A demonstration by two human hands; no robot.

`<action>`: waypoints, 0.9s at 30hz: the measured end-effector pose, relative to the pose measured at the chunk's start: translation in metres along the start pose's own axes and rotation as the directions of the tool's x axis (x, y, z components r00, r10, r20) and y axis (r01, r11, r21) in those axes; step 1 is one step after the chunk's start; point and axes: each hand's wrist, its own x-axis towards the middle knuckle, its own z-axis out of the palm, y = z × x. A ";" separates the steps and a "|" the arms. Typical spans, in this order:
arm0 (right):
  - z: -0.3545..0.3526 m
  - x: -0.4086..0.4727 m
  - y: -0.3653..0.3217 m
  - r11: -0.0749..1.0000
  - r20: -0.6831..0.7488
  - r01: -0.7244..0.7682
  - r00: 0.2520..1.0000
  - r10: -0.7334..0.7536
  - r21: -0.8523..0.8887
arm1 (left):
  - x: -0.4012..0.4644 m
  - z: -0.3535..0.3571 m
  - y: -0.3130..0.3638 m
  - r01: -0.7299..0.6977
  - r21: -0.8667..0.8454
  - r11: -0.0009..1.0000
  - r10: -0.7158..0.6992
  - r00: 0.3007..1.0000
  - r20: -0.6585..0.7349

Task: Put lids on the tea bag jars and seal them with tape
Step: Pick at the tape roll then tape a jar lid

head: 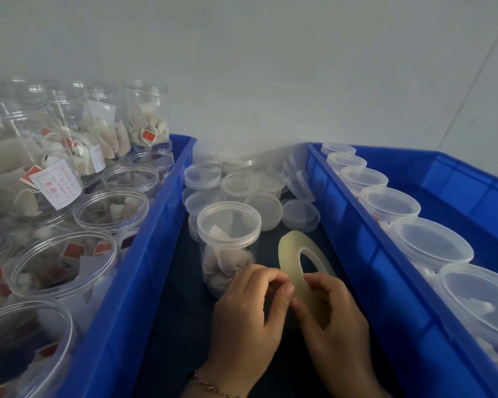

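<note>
A clear jar of tea bags with a translucent lid on top stands on the dark surface between two blue crates. Right of it, a thin roll of clear tape is held upright on edge. My right hand grips the roll's lower rim, fingers through its hole. My left hand pinches at the roll's edge with thumb and forefinger, just in front of the jar.
The left blue crate holds several open jars of tea bags. The right blue crate holds a row of lidded jars. Loose lids lie piled behind the jar, against the white wall.
</note>
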 end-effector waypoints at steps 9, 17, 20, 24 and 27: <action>-0.007 -0.003 0.006 0.995 0.120 0.087 0.989 -0.092 0.049 | -0.001 0.000 -0.006 -0.074 0.102 0.992 0.073 0.997 0.012; -0.005 -0.003 0.008 0.993 0.108 0.113 0.988 -0.115 0.020 | -0.002 0.000 -0.008 -0.048 0.141 0.989 0.050 0.999 -0.011; -0.005 -0.002 0.007 0.991 0.086 0.133 0.988 -0.131 -0.017 | -0.002 0.002 -0.006 -0.016 0.159 0.987 0.014 1.000 0.014; -0.005 -0.001 0.005 0.992 0.048 0.125 0.991 -0.125 -0.004 | -0.002 0.002 -0.005 0.009 0.096 0.995 -0.013 0.999 0.042; -0.005 0.000 0.004 0.994 0.018 0.105 0.994 -0.105 0.022 | -0.002 0.001 -0.006 0.045 -0.002 0.999 -0.044 0.998 0.054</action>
